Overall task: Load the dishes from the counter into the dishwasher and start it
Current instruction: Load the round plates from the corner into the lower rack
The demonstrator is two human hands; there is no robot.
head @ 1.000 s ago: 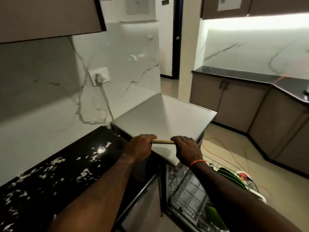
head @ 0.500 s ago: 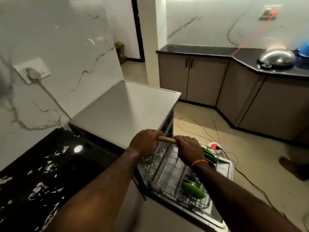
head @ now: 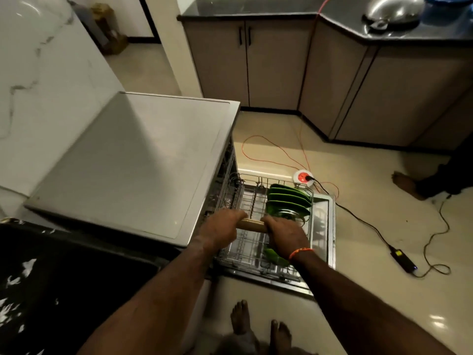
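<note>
A short wooden stick [head: 252, 224] is held level between both hands, above the pulled-out lower rack [head: 252, 249] of the open dishwasher [head: 133, 165]. My left hand [head: 220, 228] grips its left end and my right hand [head: 285, 233] grips its right end. Several green plates [head: 289, 201] stand upright at the rack's far right. One more green dish [head: 275, 254] lies lower in the rack, partly hidden by my right wrist. The dishwasher door [head: 323, 226] lies folded down under the rack.
Black speckled counter [head: 51, 278] at lower left. On the floor lie an orange cable [head: 271, 147], a round socket reel [head: 304, 178] and a black cord with adapter [head: 401, 261]. Another person's foot [head: 407, 184] is at right. A steel bowl [head: 394, 8] sits on the far counter.
The view has tilted down from the dishwasher top to the rack. Both hands, still gripping the stick, have moved out past the top's edge and over the rack.
</note>
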